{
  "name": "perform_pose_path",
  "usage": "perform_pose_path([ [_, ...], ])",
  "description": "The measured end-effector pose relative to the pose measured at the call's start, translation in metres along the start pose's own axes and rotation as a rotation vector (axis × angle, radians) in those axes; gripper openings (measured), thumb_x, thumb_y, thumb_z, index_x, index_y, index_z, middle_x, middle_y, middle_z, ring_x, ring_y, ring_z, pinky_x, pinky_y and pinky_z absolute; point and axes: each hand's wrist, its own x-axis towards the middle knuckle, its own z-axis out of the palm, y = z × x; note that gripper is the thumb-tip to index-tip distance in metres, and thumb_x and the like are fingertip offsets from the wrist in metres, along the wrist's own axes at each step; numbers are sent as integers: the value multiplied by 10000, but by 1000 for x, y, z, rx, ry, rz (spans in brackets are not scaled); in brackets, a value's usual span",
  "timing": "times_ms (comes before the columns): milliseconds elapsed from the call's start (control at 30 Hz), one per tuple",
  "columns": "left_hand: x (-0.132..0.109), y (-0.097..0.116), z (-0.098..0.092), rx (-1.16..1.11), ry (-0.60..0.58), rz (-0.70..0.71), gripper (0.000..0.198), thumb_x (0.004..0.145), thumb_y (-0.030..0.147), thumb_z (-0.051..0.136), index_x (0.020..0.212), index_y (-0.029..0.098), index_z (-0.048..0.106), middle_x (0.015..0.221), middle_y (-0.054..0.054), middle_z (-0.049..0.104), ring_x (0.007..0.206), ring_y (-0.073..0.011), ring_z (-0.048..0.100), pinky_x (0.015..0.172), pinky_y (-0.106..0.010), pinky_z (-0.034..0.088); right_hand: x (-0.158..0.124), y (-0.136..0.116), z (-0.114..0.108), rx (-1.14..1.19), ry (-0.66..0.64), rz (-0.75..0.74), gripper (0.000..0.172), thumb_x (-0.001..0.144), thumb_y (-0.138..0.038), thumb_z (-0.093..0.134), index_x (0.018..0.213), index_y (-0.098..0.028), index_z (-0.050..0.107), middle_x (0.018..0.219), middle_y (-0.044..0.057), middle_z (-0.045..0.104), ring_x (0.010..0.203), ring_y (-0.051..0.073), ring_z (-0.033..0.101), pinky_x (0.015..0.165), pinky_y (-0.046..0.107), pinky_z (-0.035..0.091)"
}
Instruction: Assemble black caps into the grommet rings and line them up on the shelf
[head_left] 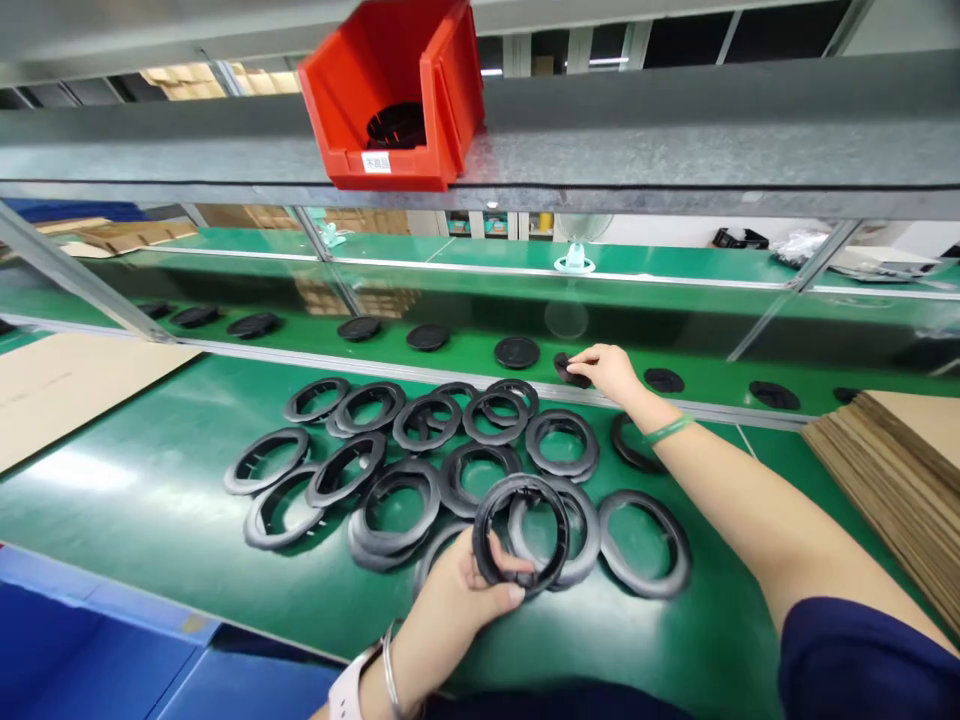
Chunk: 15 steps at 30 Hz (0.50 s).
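My left hand is closed round the lower rim of a black plastic ring, held tilted above the green table. Fingers and thumb pinch its edge. Farther off, my right hand grips a round black disc by its edge over the green strip behind the metal rail. Part of that disc is hidden by the fingers. Another black disc lies just left of it, and one more disc to its right. Many loose black rings lie overlapping on the table beyond my left hand.
A red bin holding black parts sits on the metal shelf overhead. Stacked cardboard sheets stand at right, and a cardboard sheet lies at left. Blue boxes are at lower left. A metal rail edges the table's back.
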Motion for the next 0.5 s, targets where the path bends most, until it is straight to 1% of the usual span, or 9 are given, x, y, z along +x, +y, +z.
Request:
perform_pose_path([
  [67, -1, -1, 5, -11, 31, 39, 489, 629, 195, 853, 894, 217, 442, 926, -71, 781, 919, -239, 735, 787, -322, 542, -46, -26, -12, 153, 13, -79, 75, 760, -286, 793, 820, -241, 802, 808, 22, 687, 764, 202, 607, 805, 347, 477],
  [133, -2, 0, 11, -22, 58, 53, 506, 639, 183, 844, 924, 223, 428, 911, -62, 777, 949, -246, 736, 820, -341, 552, -96, -53, -22, 250, 1, -161, 63, 784, -307, 784, 820, -260, 803, 757, 16, 666, 727, 195, 590, 744, 343, 482],
  [200, -4, 2, 18, -1, 77, 50, 504, 653, 173, 831, 950, 221, 427, 921, -62, 773, 968, -244, 735, 860, -361, 559, -142, -76, -26, 286, -28, -245, 57, 821, -300, 760, 842, -267, 802, 732, 14, 656, 710, 187, 591, 687, 324, 489],
  [267, -6, 4, 26, 44, 97, 51, 510, 664, 170, 819, 1018, 211, 453, 967, -62, 765, 977, -233, 731, 885, -369, 566, -177, -90, -25, 284, -60, -360, 89, 878, -275, 711, 904, -255, 794, 751, 20, 659, 707, 171, 600, 655, 302, 497],
  [300, -7, 5, 30, 69, 109, 58, 529, 666, 168, 813, 1065, 206, 468, 994, -58, 757, 979, -224, 729, 889, -364, 570, -189, -94, -22, 267, -69, -431, 113, 907, -259, 679, 937, -240, 786, 766, 27, 661, 708, 163, 603, 647, 293, 498],
  [367, -8, 6, 35, 117, 137, 74, 584, 664, 163, 805, 1151, 200, 484, 1030, -46, 742, 963, -205, 725, 881, -344, 579, -204, -95, -13, 201, -56, -573, 158, 955, -230, 610, 973, -206, 765, 783, 40, 660, 703, 149, 595, 632, 280, 491],
  [433, -9, 5, 39, 140, 161, 83, 612, 666, 162, 799, 1192, 194, 487, 1053, -44, 730, 956, -195, 719, 877, -334, 584, -211, -90, -2, 101, -28, -675, 189, 979, -206, 557, 975, -184, 744, 779, 46, 647, 685, 142, 573, 612, 275, 476],
  [500, -10, 3, 40, 123, 180, 90, 639, 664, 164, 800, 1218, 191, 482, 1091, -51, 720, 973, -192, 713, 893, -335, 582, -214, -83, 7, 13, -7, -731, 198, 984, -188, 527, 973, -179, 724, 769, 43, 626, 667, 139, 547, 589, 273, 460],
])
